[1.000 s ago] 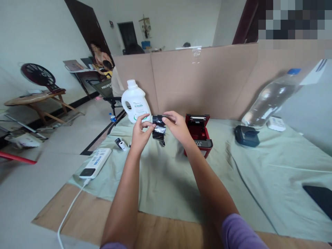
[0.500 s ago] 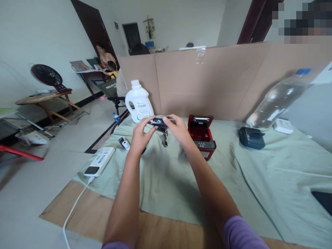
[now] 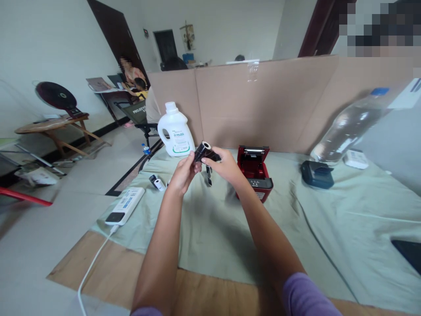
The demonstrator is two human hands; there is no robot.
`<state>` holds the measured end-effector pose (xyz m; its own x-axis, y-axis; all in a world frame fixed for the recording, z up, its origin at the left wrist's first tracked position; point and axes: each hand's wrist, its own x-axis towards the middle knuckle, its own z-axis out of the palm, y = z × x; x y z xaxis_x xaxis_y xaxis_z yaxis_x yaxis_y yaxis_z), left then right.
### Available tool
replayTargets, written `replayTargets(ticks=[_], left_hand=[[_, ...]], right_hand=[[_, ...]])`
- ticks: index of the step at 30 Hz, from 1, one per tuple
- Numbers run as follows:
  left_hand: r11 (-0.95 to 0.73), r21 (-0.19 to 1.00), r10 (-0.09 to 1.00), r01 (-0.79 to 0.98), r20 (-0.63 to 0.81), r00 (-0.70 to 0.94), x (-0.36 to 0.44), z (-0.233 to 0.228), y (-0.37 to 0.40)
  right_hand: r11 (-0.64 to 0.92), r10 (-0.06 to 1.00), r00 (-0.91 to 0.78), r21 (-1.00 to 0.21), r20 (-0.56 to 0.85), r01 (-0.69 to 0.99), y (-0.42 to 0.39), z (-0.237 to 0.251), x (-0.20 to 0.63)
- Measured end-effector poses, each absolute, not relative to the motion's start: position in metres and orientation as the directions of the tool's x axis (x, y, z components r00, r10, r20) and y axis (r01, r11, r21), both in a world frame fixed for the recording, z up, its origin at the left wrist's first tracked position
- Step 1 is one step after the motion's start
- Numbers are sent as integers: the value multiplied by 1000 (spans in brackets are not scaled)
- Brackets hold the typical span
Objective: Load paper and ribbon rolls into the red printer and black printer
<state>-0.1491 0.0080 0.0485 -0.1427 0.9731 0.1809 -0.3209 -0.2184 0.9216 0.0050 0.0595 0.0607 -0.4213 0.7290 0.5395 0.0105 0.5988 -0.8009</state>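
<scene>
Above the cloth, my left hand (image 3: 184, 174) is closed on a small paper roll (image 3: 201, 152) in a shiny black wrapper. The roll's round white end, with a hole in the middle, faces up and away. From the right, my right hand (image 3: 224, 166) pinches the black wrapper (image 3: 214, 156) at the roll's side. A loose dark strip (image 3: 208, 175) dangles under the hands. Right of them stands a red and black receipt printer (image 3: 255, 173) with its lid raised, showing a red inner bay. Another white paper roll (image 3: 159, 184) with a dark end lies left of my left hand.
A white jug (image 3: 177, 131) stands behind the hands, before a cardboard panel (image 3: 263, 105). A white power strip (image 3: 126, 206) lies left on the green cloth (image 3: 213, 245). Rightward are a dark case (image 3: 316, 174), a clear bottle (image 3: 351, 127) and a black cable (image 3: 315, 232).
The roll has been turned from lying level to tilted, so its white end shows. My left hand has shifted lower and wrapped around it; my right hand keeps its pinch on the wrapper side.
</scene>
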Motion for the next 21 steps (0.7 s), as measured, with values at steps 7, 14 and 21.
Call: replayTargets(ticks=[7, 14, 21], left_hand=[[64, 892, 998, -448, -47, 48, -142, 51, 9], [-37, 992, 973, -118, 8, -232, -154, 46, 9], [-56, 998, 984, 23, 59, -169, -159, 51, 3]], right_hand=[[610, 704, -442, -792, 555, -23, 62, 58, 9], [614, 700, -497, -787, 512, 55, 65, 54, 8], [664, 666, -550, -737, 504, 128, 65, 40, 1]])
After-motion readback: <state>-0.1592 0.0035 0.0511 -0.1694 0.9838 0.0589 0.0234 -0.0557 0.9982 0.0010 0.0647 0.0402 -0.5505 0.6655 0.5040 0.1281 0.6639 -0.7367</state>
